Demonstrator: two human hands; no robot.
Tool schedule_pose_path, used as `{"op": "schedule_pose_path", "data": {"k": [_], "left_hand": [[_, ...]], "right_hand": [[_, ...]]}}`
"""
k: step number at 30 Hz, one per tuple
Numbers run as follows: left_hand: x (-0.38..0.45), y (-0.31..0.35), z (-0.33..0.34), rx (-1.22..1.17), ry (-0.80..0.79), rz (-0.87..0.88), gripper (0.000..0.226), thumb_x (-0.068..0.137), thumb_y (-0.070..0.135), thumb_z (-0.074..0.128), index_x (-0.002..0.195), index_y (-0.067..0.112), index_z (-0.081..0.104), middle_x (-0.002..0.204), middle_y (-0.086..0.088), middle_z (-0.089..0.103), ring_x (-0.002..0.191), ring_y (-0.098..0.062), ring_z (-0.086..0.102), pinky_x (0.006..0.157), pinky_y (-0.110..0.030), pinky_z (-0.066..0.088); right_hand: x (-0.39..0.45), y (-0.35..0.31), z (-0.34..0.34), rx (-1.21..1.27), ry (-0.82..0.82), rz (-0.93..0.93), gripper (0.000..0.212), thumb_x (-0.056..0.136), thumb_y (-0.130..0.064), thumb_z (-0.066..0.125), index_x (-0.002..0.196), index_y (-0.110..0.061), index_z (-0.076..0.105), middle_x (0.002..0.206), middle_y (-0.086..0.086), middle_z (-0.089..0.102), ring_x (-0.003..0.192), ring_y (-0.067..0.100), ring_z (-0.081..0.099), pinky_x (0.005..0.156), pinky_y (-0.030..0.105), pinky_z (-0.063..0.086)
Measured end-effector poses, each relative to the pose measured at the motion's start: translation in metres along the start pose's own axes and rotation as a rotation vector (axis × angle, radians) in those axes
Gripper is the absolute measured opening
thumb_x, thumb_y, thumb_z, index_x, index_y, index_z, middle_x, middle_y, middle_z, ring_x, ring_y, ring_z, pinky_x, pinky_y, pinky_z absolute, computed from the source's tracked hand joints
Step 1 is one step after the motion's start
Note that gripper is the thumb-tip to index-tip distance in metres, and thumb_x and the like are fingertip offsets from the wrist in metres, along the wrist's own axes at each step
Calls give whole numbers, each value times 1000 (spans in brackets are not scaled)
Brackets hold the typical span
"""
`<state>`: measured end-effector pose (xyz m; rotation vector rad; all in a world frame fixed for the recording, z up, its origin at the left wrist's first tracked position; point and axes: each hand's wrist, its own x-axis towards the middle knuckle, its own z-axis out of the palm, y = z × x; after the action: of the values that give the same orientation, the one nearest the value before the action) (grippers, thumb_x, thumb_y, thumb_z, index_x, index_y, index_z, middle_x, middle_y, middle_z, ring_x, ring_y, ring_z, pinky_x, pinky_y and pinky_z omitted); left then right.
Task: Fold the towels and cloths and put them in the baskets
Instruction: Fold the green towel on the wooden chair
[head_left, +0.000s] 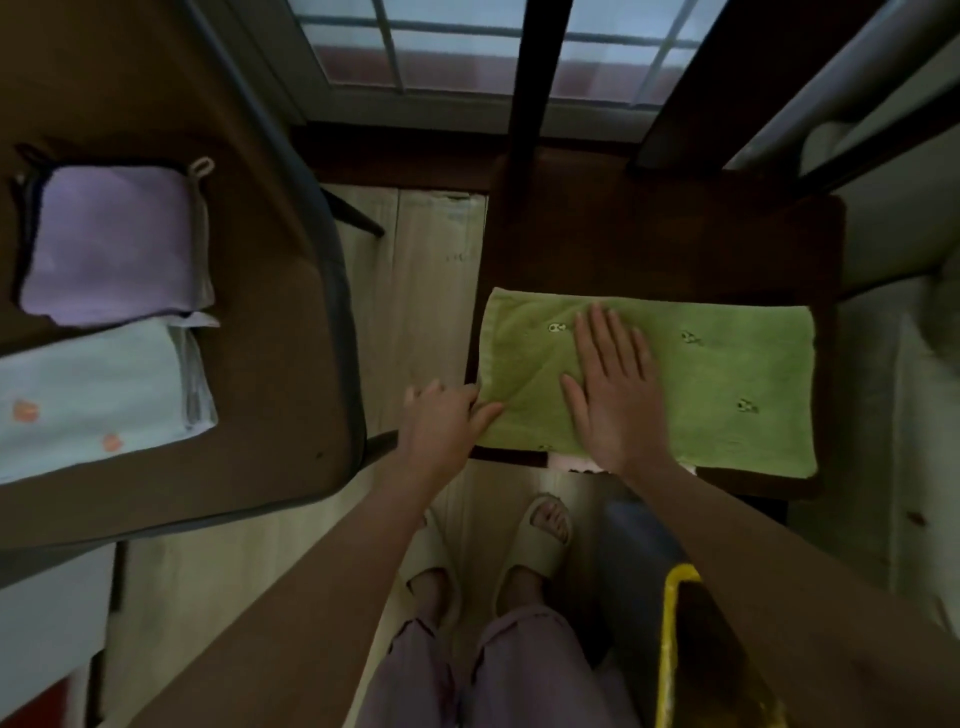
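Flat and spread, the right hand (613, 384) presses palm-down on the green towel (727, 379), its grip apart and closed on nothing. Just left of it, the left hand (441, 421) has its grip pinched on the towel's near-left corner, thumb on top of the cloth. Under both hands the towel lies folded in a long rectangle on a dark wooden surface (649, 244), reaching well to the right of the open palm. Far left of the pinching hand, on a brown surface (280, 322), sits a folded purple cloth (114, 244), and nearer to the person beside it a folded pale towel with orange spots (93, 400). Below the right forearm is a yellow basket rim (670, 649).
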<state>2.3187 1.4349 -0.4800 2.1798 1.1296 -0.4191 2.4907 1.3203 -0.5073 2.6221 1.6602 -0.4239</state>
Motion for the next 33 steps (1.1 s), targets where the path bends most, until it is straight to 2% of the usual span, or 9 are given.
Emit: {"op": "schedule_pose_path", "data": {"k": [2,4,7,10,14,16,21,26,33], "left_hand": [[-1,8,-1,-191,65,-49,23,93,46,53,92,23,58,82,8,55,83,-13,56,74,-31,43],[-4,18,-2,-472,103,-256,28,91,50,53,92,22,52,84,8,55,75,-8,56,62,-25,44],[-2,36,-17,-784,-26,-525,49,94,61,32,87,18,53,92,-5,61,86,-22,63,78,-35,54],[5,54,-41,-1067,-162,-625,55,99,55,23,122,13,50,107,-6,53,115,-27,53,84,-32,47],[27,64,-48,-1034,-275,-532,75,89,71,29,137,16,44,141,-11,47,127,-28,47,104,-43,38],[34,69,-47,-989,-277,-565,87,82,76,38,143,14,37,146,-9,41,132,-29,42,107,-45,32],[44,68,-49,-965,-35,-406,54,94,53,44,134,17,47,124,2,54,110,-18,54,87,-32,41],[59,58,-61,-887,150,-283,53,95,50,43,141,22,37,133,1,51,119,-19,52,100,-45,44],[57,57,-67,-852,233,-208,44,96,49,42,130,21,45,122,3,56,110,-16,56,91,-39,48]], "right_hand": [[2,0,-2,17,0,-9,64,100,-46,16,152,-11,9,160,9,7,148,22,3,120,45,6],[-1,0,-7,76,10,-13,63,100,-45,15,152,-11,8,160,9,7,148,20,1,120,43,3],[-11,6,-12,162,57,51,61,100,-41,18,153,-11,10,160,7,9,148,18,2,121,42,2],[-15,11,-13,195,88,137,59,101,-38,18,153,-10,12,160,8,9,149,19,3,120,44,5],[-9,9,-9,175,71,141,60,100,-38,16,152,-9,11,160,9,10,148,20,3,120,45,7],[-7,7,-6,162,67,144,61,100,-39,14,152,-9,10,160,9,10,148,20,3,120,44,6],[11,6,-4,151,92,154,61,100,-39,17,153,-10,10,160,8,9,148,19,3,121,43,5],[39,2,-15,228,126,98,60,100,-36,17,153,-10,9,161,6,7,148,17,2,121,41,5],[29,18,-11,109,91,202,59,99,-35,15,154,-16,5,161,6,3,148,22,1,120,47,12]]}}
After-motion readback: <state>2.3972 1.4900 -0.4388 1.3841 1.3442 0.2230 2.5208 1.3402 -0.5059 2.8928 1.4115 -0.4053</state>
